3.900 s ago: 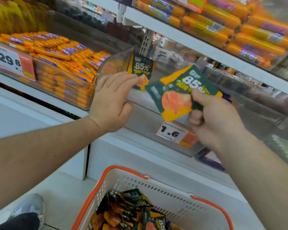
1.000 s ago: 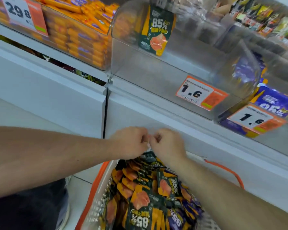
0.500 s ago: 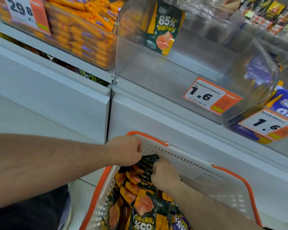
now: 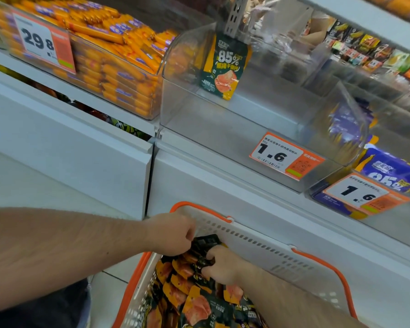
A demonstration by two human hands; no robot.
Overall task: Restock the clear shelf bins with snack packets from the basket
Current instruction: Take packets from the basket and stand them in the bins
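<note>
gripping glossy packets (image 4: 194, 304) in perforated plastic basket (image 4: 258, 247): both hands, left (image 4: 173, 234), right (image 4: 223, 265).

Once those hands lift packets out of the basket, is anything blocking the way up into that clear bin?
Nothing visible does. The clear bin is open on top, with one green packet at its back. Both hands are already on the basket's packets.

Head view, downward, close to basket (image 4: 258, 242)

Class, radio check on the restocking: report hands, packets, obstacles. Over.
Left hand and right hand both down in basket, gripping dark snack packets. Clear bin holds one packet. No obstruction seen.
</note>
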